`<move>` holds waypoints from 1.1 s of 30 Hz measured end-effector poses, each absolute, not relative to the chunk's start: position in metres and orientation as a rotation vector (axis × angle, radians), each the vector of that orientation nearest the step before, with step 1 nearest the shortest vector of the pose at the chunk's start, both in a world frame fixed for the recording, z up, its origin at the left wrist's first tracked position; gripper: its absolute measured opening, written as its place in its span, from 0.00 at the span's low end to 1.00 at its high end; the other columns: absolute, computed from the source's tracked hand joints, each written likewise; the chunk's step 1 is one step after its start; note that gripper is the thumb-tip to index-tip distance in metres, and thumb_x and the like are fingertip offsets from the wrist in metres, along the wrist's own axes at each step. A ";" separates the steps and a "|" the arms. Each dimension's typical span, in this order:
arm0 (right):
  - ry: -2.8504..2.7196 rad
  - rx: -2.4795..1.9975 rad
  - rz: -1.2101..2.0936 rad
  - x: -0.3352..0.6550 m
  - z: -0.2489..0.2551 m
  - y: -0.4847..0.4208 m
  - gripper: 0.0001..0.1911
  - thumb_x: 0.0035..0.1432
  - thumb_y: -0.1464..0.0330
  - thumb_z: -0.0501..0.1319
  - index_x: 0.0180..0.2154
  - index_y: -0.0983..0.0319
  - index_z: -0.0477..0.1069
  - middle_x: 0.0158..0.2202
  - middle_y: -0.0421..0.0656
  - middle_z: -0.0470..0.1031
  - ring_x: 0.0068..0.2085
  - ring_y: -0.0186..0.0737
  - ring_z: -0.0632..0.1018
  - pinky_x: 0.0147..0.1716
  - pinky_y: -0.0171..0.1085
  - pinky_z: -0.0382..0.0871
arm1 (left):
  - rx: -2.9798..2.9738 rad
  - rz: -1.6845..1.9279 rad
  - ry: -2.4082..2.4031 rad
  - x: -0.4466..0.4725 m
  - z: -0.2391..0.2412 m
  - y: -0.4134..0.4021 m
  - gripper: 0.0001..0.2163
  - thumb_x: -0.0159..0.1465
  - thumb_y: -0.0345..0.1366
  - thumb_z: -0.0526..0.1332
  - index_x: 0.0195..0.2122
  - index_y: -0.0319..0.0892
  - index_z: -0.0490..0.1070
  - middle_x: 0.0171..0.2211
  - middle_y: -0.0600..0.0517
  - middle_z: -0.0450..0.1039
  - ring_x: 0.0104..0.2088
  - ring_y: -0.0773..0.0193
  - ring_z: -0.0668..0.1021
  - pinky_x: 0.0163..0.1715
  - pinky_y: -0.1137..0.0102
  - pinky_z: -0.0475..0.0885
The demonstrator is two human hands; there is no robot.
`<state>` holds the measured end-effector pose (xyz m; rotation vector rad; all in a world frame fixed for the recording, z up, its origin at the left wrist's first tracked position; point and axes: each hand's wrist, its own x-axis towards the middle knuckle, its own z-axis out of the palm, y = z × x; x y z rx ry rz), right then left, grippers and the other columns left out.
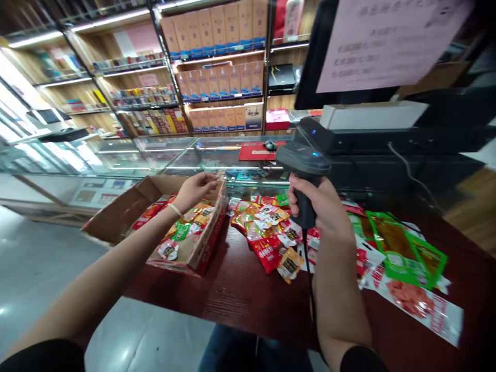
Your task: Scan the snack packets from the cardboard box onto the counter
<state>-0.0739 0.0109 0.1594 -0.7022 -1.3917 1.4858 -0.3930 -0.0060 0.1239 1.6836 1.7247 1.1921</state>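
In my right hand [313, 199] is a black barcode scanner [304, 157], gripped by its handle, with blue lights showing and a cord hanging down. My left hand [196, 192] hovers over the right part of an open cardboard box [207, 243], its fingers loosely bent and apart, with nothing visible in them. Small snack packets [181, 230] in red, orange and green lie inside the box. Between the box and the scanner, a pile of similar packets [267, 219] spreads over the dark wooden counter [228, 294].
At the right lie green-edged snack bags [406, 248] and a long white meat-snack bag [422, 305]. Behind them stands a monitor [310, 62] bearing a pink paper sheet [387, 41]. A glass display counter [182, 155] and stocked shelves [220, 57] fill the back, with a mouse [270, 145] on a red mat.
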 end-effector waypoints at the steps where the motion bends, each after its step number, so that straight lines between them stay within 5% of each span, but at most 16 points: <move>1: -1.405 -0.701 1.507 -0.082 0.159 0.009 0.14 0.52 0.59 0.67 0.29 0.60 0.66 0.19 0.34 0.67 0.15 0.30 0.67 0.13 0.30 0.63 | 1.609 1.233 1.743 -0.409 0.119 -0.008 0.16 0.57 0.44 0.63 0.42 0.40 0.72 0.35 0.49 0.77 0.34 0.63 0.79 0.34 0.69 0.74; 12: -1.508 -0.781 1.654 -0.157 0.132 0.000 0.15 0.50 0.58 0.69 0.31 0.61 0.69 0.18 0.35 0.68 0.14 0.30 0.67 0.12 0.30 0.62 | 1.437 1.039 2.127 -0.510 0.062 -0.009 0.13 0.52 0.40 0.67 0.37 0.40 0.74 0.30 0.51 0.76 0.29 0.63 0.77 0.32 0.70 0.71; 19: -1.552 -0.838 1.671 -0.168 0.126 0.000 0.16 0.51 0.57 0.69 0.29 0.61 0.68 0.19 0.36 0.67 0.16 0.31 0.69 0.13 0.31 0.64 | 1.812 0.510 1.913 -0.496 0.035 -0.008 0.15 0.57 0.41 0.62 0.42 0.40 0.74 0.37 0.48 0.77 0.37 0.61 0.78 0.37 0.71 0.70; 25: -1.545 -0.904 1.683 -0.173 0.124 -0.001 0.17 0.49 0.56 0.69 0.27 0.61 0.67 0.18 0.36 0.67 0.15 0.32 0.68 0.13 0.32 0.64 | 2.274 0.048 1.905 -0.458 0.013 -0.017 0.25 0.55 0.46 0.63 0.49 0.35 0.71 0.47 0.37 0.71 0.48 0.50 0.73 0.48 0.63 0.67; 29: -1.548 -0.898 1.663 -0.175 0.125 -0.003 0.17 0.49 0.56 0.69 0.25 0.61 0.67 0.18 0.36 0.67 0.14 0.31 0.68 0.12 0.32 0.63 | 2.253 -0.073 1.879 -0.452 0.014 -0.018 0.25 0.53 0.50 0.64 0.46 0.36 0.71 0.43 0.39 0.73 0.42 0.51 0.75 0.40 0.65 0.68; 33: -1.521 -0.914 1.642 -0.175 0.129 -0.007 0.16 0.48 0.57 0.69 0.29 0.60 0.68 0.18 0.35 0.67 0.14 0.30 0.66 0.12 0.31 0.62 | 2.213 -0.019 1.827 -0.461 0.035 -0.010 0.11 0.56 0.38 0.61 0.38 0.39 0.74 0.35 0.46 0.75 0.33 0.59 0.75 0.34 0.69 0.66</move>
